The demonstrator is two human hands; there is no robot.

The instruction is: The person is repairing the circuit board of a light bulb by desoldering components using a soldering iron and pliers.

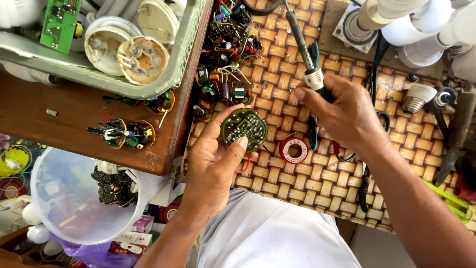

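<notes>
With my left hand (215, 164) pinching the round circuit board (244, 130) above the woven mat (292, 173), I'd brace my right hand (347, 116), closed around the soldering iron (303, 49), before touching one joint.

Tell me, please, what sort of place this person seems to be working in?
Probably a small repair bench for electric lamps. The left hand holds a round green circuit board, the right hand a soldering iron, beside a heap of loose components and lamp bases.
</notes>
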